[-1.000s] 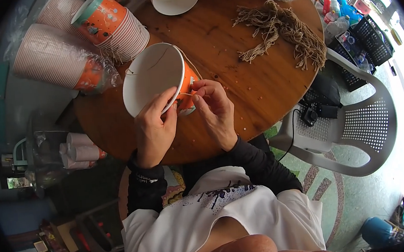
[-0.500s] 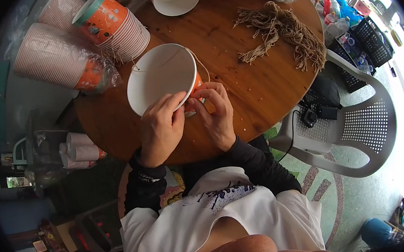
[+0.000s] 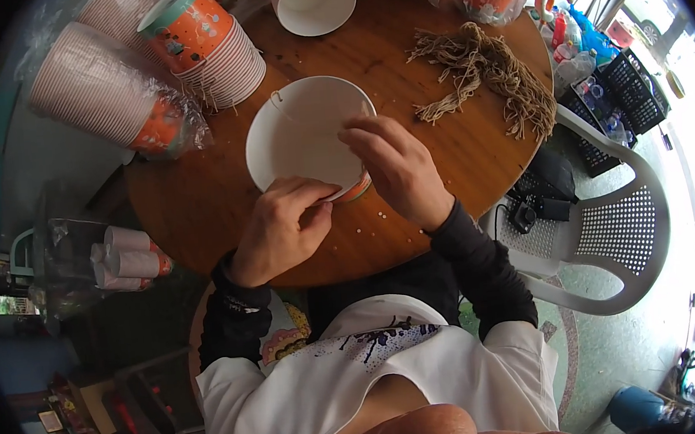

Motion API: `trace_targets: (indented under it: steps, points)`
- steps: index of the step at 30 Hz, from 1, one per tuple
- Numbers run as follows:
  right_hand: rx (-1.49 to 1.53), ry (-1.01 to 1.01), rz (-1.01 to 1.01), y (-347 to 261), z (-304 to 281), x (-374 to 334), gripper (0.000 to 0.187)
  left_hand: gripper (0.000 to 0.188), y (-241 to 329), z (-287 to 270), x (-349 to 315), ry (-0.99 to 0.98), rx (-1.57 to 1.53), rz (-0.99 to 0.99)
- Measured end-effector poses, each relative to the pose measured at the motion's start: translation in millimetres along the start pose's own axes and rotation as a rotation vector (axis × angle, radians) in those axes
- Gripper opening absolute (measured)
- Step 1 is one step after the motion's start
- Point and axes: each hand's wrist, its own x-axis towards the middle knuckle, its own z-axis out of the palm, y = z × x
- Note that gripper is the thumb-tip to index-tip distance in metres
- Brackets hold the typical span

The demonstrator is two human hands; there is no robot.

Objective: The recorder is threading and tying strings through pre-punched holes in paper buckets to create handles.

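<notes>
A paper bucket (image 3: pixel 296 143), white inside and orange-printed outside, sits tilted on the table with its mouth toward me. My left hand (image 3: pixel 282 227) pinches the near rim between thumb and fingers. Over the right side of the mouth, my right hand (image 3: pixel 401 167) has its fingers curled together; whatever they pinch is too small to make out. A thin tan string (image 3: pixel 276 97) shows at the far left rim, its line across the white inside faint.
A bundle of tan strings (image 3: pixel 475 69) lies on the round wooden table (image 3: pixel 224 219) at right. Stacked paper buckets (image 3: pixel 214 59), some in plastic wrap, stand at far left. Another white bucket (image 3: pixel 314 5) is at the back. A grey plastic chair (image 3: pixel 613 227) is at right.
My right hand has lifted from the near rim and moved up and right over the mouth. The bucket appears slightly further right. My left hand keeps its pinch, nearer the front rim.
</notes>
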Motion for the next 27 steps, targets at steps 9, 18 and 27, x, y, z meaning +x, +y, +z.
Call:
trace_targets:
  steps: [9,18,27]
  points:
    - [0.332,-0.321,0.324,-25,4,19,0.020,0.016,-17,8,-5,0.255,-0.323,-0.287]
    - [0.276,-0.332,0.389,-33,20,29,0.014,0.039,-17,20,-10,0.424,-0.546,-0.171]
    - [0.292,-0.199,0.411,-36,30,25,0.013,0.020,-15,13,-18,0.414,-0.320,-0.244]
